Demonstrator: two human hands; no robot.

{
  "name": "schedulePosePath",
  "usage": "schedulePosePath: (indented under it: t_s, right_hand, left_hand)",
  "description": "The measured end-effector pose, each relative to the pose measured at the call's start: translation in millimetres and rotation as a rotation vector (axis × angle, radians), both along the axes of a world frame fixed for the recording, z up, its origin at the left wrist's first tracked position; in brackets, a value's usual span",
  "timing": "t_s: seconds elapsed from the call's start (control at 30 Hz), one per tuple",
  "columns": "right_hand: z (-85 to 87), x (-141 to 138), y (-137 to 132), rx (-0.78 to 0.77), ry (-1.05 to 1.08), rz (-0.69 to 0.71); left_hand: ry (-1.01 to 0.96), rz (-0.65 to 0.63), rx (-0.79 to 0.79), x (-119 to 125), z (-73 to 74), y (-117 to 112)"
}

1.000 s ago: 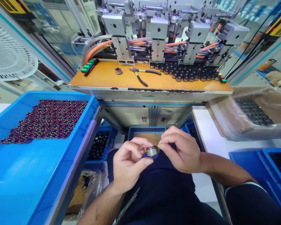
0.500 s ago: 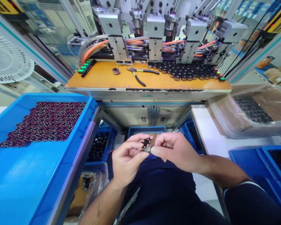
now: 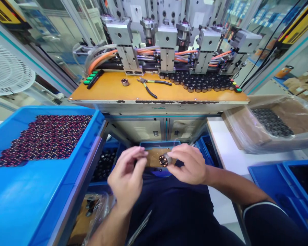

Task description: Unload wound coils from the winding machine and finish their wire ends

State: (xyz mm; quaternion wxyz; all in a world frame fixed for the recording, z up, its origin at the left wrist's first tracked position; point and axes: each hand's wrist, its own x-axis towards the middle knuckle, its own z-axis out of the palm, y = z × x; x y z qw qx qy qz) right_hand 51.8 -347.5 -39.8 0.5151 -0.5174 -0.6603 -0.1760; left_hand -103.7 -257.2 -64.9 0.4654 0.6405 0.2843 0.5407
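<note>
A small motor stator, a metal ring with copper winding showing at its end, is held between the thumb and fingers of my right hand. Its open end faces left. My left hand is to the left of the stator, apart from it, with thumb and fingers parted and nothing visible between them; its fingertips are a little blurred. Below both hands is a blue bin with brown cardboard in it.
A blue tray with many stators stands at left. On the orange bench are a single stator, pliers and rows of dark cylindrical parts below machine clamps. A plastic-lined carton is at right.
My left hand has let go of the stator and moved left. My right hand now holds the stator, which has turned to face left. The view has shifted slightly.
</note>
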Motion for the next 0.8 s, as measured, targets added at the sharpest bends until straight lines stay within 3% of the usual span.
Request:
schedulePosePath:
  t_s: [0.07, 0.13, 0.33, 0.43, 0.6, 0.8]
  right_hand:
    - [-5.1, 2.8, 1.3, 0.044, -0.105, -0.037]
    - [-9.2, 4.2, 2.0, 0.066, -0.183, -0.038]
    - [-11.7, 3.2, 0.5, 0.141, -0.308, -0.028]
    - [-5.2, 1.0, -3.4, 0.043, -0.189, 0.035]
    - [12.8, -2.4, -10.8, -0.132, 0.107, 0.255]
    - [20.6, -6.4, -12.8, -0.205, 0.367, 0.27]
  left_hand:
    - [0.11, -0.092, 0.24, -8.5, 8.2, -8.6]
    - [0.188, -0.176, 0.344, -12.4, 16.1, -14.6]
    - [0.226, -0.334, 0.201, -9.4, 21.9, -11.6]
    - [0.223, -0.348, 0.188, -9.8, 21.2, -9.6]
    - [0.222, -0.324, 0.225, -10.9, 21.9, -9.6]
    - [0.182, -0.353, 0.131, -8.5, 26.2, -11.4]
